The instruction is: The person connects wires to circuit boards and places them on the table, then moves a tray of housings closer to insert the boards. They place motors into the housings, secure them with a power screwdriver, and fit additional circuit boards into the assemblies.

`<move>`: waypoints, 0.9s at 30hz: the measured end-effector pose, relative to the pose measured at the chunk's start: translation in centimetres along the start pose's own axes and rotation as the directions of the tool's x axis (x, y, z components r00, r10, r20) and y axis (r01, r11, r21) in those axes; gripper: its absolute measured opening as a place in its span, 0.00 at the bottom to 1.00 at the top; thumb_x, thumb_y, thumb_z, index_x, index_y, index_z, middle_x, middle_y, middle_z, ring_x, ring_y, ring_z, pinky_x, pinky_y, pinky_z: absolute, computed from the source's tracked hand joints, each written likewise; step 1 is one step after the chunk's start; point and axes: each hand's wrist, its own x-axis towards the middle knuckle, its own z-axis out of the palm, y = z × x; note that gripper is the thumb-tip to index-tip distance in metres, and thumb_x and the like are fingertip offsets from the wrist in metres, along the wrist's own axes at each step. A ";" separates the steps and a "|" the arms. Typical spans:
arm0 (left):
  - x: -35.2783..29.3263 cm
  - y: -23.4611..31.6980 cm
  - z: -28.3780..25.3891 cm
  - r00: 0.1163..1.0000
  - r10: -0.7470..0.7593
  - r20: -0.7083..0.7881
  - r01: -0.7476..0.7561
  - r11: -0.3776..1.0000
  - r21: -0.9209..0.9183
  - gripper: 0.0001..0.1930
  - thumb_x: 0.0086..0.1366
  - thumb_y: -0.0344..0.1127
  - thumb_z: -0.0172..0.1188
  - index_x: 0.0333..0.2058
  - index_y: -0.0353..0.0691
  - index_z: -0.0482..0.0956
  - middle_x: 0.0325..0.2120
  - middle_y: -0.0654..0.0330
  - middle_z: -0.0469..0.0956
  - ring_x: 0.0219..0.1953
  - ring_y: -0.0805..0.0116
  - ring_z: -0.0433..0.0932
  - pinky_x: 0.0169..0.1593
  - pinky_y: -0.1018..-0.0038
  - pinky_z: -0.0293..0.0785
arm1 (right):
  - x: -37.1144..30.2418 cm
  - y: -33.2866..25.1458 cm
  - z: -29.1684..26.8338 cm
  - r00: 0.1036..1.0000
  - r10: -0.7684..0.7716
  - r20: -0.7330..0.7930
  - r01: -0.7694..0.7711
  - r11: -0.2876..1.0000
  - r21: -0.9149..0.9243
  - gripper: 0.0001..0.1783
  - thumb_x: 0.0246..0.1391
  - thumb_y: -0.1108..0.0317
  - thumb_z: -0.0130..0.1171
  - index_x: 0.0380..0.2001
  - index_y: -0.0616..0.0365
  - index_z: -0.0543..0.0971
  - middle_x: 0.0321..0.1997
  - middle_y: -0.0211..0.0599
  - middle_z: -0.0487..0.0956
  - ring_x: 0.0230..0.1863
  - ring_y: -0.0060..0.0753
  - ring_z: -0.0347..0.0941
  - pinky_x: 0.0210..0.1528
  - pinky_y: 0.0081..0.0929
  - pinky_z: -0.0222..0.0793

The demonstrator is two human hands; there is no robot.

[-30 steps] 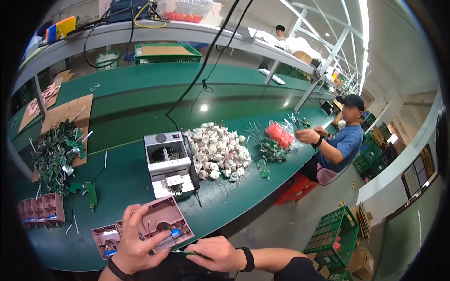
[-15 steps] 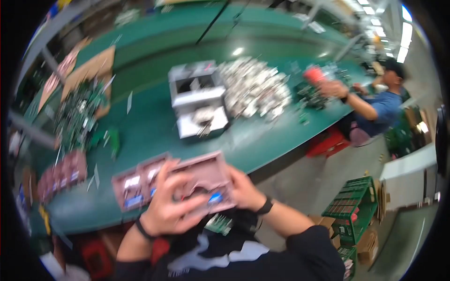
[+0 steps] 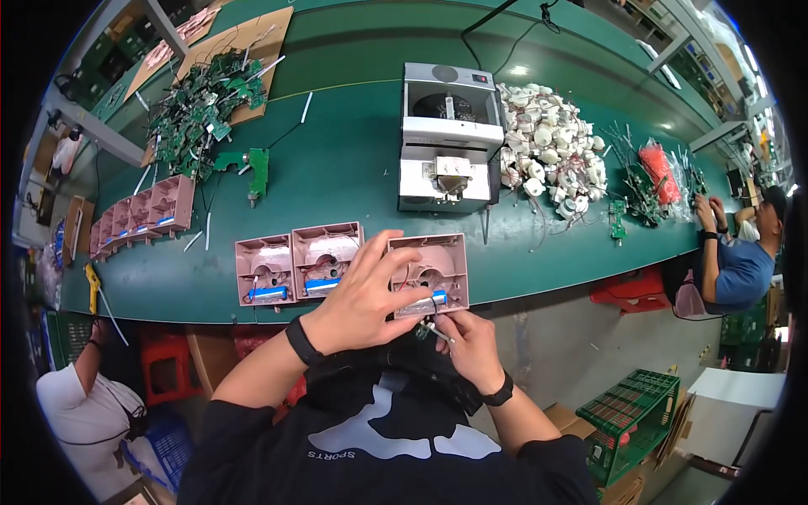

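Note:
My left hand [image 3: 358,299] is closed on an open pink plastic housing [image 3: 452,252] at the table's front edge, fingers spread over its left side and inside. A blue cylindrical battery [image 3: 437,298] lies along the housing's near wall. Just below that wall, my right hand [image 3: 474,347] pinches a thin pale piece, perhaps a cable end, beside a small green circuit board [image 3: 422,332] that is partly hidden. Left of my hands stand two similar pink housings [image 3: 288,252], each with a blue battery [image 3: 268,294] and thin wires inside.
Behind sits a grey-white bench machine [image 3: 452,135], with a heap of white wired parts [image 3: 551,151] on its right. Green circuit boards [image 3: 198,118] are piled far left, above a row of pink housings [image 3: 143,217]. Co-workers sit at right [image 3: 741,269] and lower left [image 3: 88,417].
My right hand has left the housing's right side and now pinches a thin piece below it. My left hand still holds the housing. The view has swung and sharpened.

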 end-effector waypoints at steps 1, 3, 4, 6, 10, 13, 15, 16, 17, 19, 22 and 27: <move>0.3 -0.3 0.2 0.999 -0.022 0.032 0.021 0.999 0.034 0.23 0.49 0.36 0.77 0.47 0.52 0.88 0.57 0.52 0.70 0.68 0.33 0.61 0.70 0.40 0.62 | 0.2 -0.2 -0.2 0.994 0.107 0.019 -0.108 0.994 0.022 0.06 0.67 0.74 0.60 0.42 0.67 0.81 0.26 0.40 0.84 0.26 0.24 0.81 0.29 0.28 0.76; 0.9 -0.7 0.6 0.993 -0.069 0.098 0.059 0.993 0.104 0.22 0.50 0.36 0.76 0.47 0.51 0.88 0.58 0.52 0.71 0.69 0.35 0.61 0.71 0.41 0.60 | 0.4 -0.2 -0.1 0.975 0.218 0.040 -0.219 0.975 0.045 0.06 0.67 0.75 0.60 0.43 0.68 0.80 0.25 0.40 0.84 0.24 0.24 0.80 0.27 0.28 0.75; 1.2 -0.9 0.6 0.992 -0.071 0.103 0.061 0.993 0.101 0.22 0.50 0.36 0.76 0.47 0.51 0.88 0.58 0.52 0.71 0.69 0.35 0.61 0.71 0.41 0.60 | 0.5 -0.2 0.1 0.986 0.168 0.005 -0.168 0.986 -0.015 0.07 0.66 0.75 0.60 0.44 0.68 0.80 0.24 0.40 0.84 0.23 0.26 0.80 0.27 0.28 0.75; 1.5 -1.1 0.4 0.986 -0.119 0.118 0.101 0.984 0.144 0.21 0.51 0.36 0.76 0.47 0.50 0.88 0.58 0.52 0.71 0.70 0.35 0.61 0.72 0.40 0.58 | 0.7 0.0 0.5 0.996 0.064 -0.055 -0.071 0.988 -0.140 0.08 0.66 0.76 0.61 0.46 0.67 0.79 0.24 0.41 0.83 0.22 0.30 0.81 0.26 0.29 0.75; 1.7 -1.0 0.7 0.981 -0.171 0.092 0.150 0.968 0.199 0.20 0.52 0.38 0.75 0.46 0.49 0.88 0.58 0.52 0.72 0.70 0.34 0.61 0.74 0.39 0.56 | 1.0 0.9 0.9 0.975 -0.181 -0.127 0.134 0.940 -0.312 0.12 0.63 0.75 0.63 0.49 0.63 0.79 0.24 0.41 0.84 0.23 0.38 0.82 0.27 0.32 0.76; 1.8 -1.2 0.9 0.982 -0.178 0.070 0.156 0.958 0.241 0.20 0.53 0.40 0.74 0.46 0.47 0.88 0.58 0.51 0.73 0.71 0.34 0.60 0.75 0.38 0.53 | 1.1 1.2 0.3 0.970 -0.240 -0.027 0.204 0.875 -0.440 0.14 0.62 0.73 0.65 0.49 0.62 0.79 0.24 0.42 0.83 0.23 0.41 0.82 0.26 0.34 0.76; 1.9 -1.7 0.9 0.986 -0.147 0.078 0.118 0.949 0.292 0.20 0.55 0.43 0.72 0.46 0.45 0.88 0.58 0.49 0.73 0.72 0.33 0.58 0.76 0.36 0.50 | 1.1 1.1 -0.2 0.963 -0.269 0.033 0.249 0.830 -0.499 0.15 0.61 0.72 0.67 0.49 0.61 0.79 0.25 0.42 0.83 0.24 0.42 0.82 0.26 0.35 0.76; 1.6 -1.8 0.8 0.984 -0.164 0.067 0.137 0.944 0.299 0.20 0.55 0.43 0.72 0.46 0.45 0.88 0.58 0.49 0.73 0.72 0.33 0.58 0.76 0.36 0.50 | 0.9 0.6 -0.5 0.962 -0.256 0.092 0.266 0.815 -0.515 0.15 0.60 0.71 0.68 0.49 0.61 0.79 0.24 0.41 0.83 0.24 0.43 0.82 0.26 0.36 0.76; 1.3 -1.8 0.6 0.985 -0.162 0.065 0.135 0.943 0.303 0.20 0.55 0.44 0.72 0.47 0.45 0.88 0.58 0.49 0.73 0.72 0.33 0.58 0.75 0.34 0.49 | 0.6 0.0 -0.8 0.958 -0.244 0.153 0.288 0.798 -0.529 0.16 0.59 0.70 0.69 0.49 0.61 0.80 0.24 0.41 0.83 0.23 0.44 0.82 0.26 0.37 0.76; 0.6 -1.8 0.2 0.984 -0.171 0.056 0.143 0.933 0.329 0.22 0.55 0.45 0.72 0.48 0.46 0.87 0.58 0.49 0.73 0.72 0.33 0.58 0.75 0.32 0.47 | -0.1 -1.1 -1.6 0.936 -0.252 0.246 0.347 0.779 -0.522 0.17 0.58 0.70 0.70 0.49 0.61 0.80 0.23 0.40 0.83 0.23 0.44 0.82 0.26 0.37 0.76; 1.3 -1.7 0.9 0.986 -0.153 0.073 0.123 0.942 0.311 0.27 0.54 0.46 0.73 0.54 0.47 0.85 0.60 0.49 0.73 0.73 0.33 0.58 0.75 0.31 0.46 | -1.2 -2.8 -3.5 0.934 -0.250 0.257 0.356 0.732 -0.581 0.11 0.58 0.69 0.71 0.43 0.60 0.84 0.22 0.39 0.83 0.21 0.41 0.81 0.24 0.35 0.73; 1.0 -1.3 -4.2 0.994 -0.102 -0.046 0.111 0.940 0.322 0.30 0.53 0.46 0.75 0.55 0.47 0.82 0.60 0.50 0.74 0.69 0.37 0.65 0.71 0.39 0.59 | -2.4 -4.5 -5.9 0.940 -0.341 -0.028 0.254 0.752 -0.608 0.05 0.58 0.72 0.70 0.36 0.60 0.85 0.21 0.39 0.81 0.19 0.37 0.80 0.24 0.30 0.71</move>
